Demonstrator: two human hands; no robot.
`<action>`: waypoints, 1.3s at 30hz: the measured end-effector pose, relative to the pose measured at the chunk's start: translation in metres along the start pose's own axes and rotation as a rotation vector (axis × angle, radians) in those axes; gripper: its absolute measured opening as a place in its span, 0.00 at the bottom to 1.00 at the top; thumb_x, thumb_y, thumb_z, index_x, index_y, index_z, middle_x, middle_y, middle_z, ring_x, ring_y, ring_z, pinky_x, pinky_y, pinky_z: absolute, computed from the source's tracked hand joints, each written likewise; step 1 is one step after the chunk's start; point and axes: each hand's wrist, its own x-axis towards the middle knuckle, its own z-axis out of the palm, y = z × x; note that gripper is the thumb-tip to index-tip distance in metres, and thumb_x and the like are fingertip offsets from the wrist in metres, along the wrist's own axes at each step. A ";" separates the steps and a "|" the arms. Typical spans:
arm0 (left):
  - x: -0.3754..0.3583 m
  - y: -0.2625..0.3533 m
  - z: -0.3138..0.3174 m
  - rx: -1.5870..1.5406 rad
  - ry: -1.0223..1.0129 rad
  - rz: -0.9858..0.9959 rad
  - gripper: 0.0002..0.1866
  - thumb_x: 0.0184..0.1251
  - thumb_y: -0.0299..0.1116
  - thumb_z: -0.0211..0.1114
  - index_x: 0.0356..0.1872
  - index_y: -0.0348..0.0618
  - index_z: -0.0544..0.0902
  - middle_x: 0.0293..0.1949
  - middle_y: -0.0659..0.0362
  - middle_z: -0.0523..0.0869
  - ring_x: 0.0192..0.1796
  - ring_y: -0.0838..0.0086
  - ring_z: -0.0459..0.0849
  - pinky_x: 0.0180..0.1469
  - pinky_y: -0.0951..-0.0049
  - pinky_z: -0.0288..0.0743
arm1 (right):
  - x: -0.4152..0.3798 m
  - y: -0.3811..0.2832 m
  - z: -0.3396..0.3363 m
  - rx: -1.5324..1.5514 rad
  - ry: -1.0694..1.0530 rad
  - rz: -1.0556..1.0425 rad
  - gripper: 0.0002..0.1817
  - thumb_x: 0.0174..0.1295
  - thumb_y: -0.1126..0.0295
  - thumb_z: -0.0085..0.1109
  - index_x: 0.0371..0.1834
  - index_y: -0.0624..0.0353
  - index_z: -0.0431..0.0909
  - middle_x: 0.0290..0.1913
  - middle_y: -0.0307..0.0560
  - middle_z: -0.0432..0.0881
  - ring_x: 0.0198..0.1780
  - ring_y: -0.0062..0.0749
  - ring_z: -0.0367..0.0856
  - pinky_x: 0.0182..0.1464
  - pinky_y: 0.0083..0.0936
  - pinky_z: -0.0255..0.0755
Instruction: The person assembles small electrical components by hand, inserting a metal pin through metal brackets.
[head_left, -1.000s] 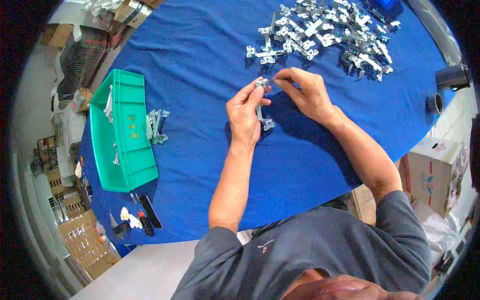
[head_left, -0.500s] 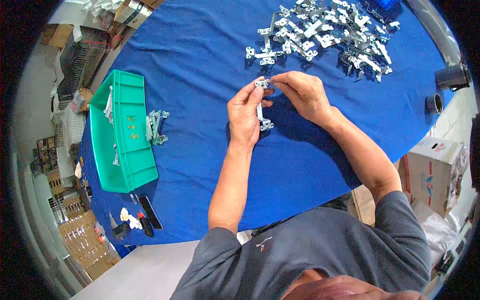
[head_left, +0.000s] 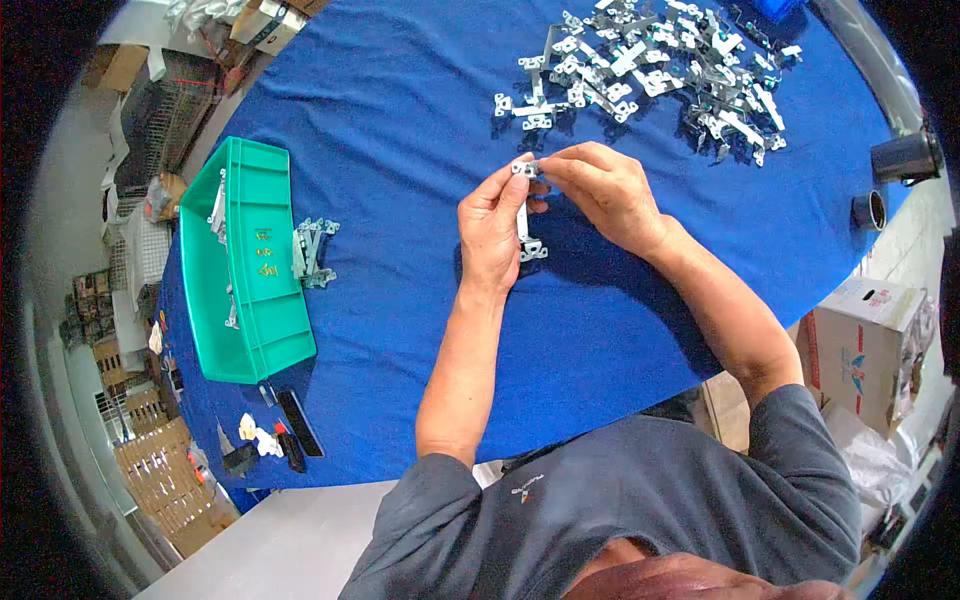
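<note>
My left hand (head_left: 490,232) is closed round a metal bracket (head_left: 522,222), whose lower end sticks out below the fingers. At the bracket's upper end, my right hand (head_left: 605,190) has thumb and fingertips pinched together; what they hold, if anything, is too small to tell. Beyond my hands lies a heap of similar metal brackets (head_left: 625,62) on the blue cloth (head_left: 400,120). To the left, a small group of brackets (head_left: 314,252) rests against a green bin (head_left: 275,335), which has more metal parts inside.
A black phone-like object (head_left: 300,424), a red-and-black tool (head_left: 289,447) and white scraps (head_left: 267,441) lie at the lower left. On the right edge are a dark cup (head_left: 903,157) and a dark ring-shaped object (head_left: 868,210). A cardboard box (head_left: 850,345) stands beyond the cloth.
The fingers of my right hand have shifted slightly at the bracket's upper end. My left hand keeps its hold, with the bracket in nearly the same place.
</note>
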 end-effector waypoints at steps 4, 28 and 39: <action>0.000 0.000 0.000 0.010 -0.020 -0.005 0.17 0.73 0.31 0.61 0.57 0.32 0.79 0.47 0.55 0.87 0.44 0.74 0.87 0.43 0.76 0.81 | 0.000 -0.001 0.001 -0.030 -0.026 0.008 0.13 0.57 0.75 0.62 0.45 0.54 0.82 0.40 0.45 0.83 0.41 0.42 0.84 0.40 0.34 0.80; -0.002 -0.001 -0.002 -0.273 -0.132 -0.096 0.16 0.75 0.33 0.58 0.57 0.35 0.79 0.44 0.56 0.87 0.39 0.75 0.87 0.40 0.74 0.87 | 0.007 -0.001 -0.003 0.572 -0.191 0.489 0.18 0.68 0.60 0.60 0.49 0.65 0.81 0.35 0.44 0.86 0.36 0.22 0.84 0.39 0.23 0.79; -0.003 0.000 0.002 -0.215 -0.098 -0.086 0.16 0.76 0.33 0.57 0.58 0.36 0.78 0.45 0.56 0.87 0.41 0.73 0.87 0.42 0.73 0.85 | 0.010 -0.006 -0.004 0.566 -0.118 0.500 0.14 0.67 0.62 0.62 0.45 0.63 0.83 0.29 0.42 0.83 0.30 0.19 0.79 0.32 0.20 0.72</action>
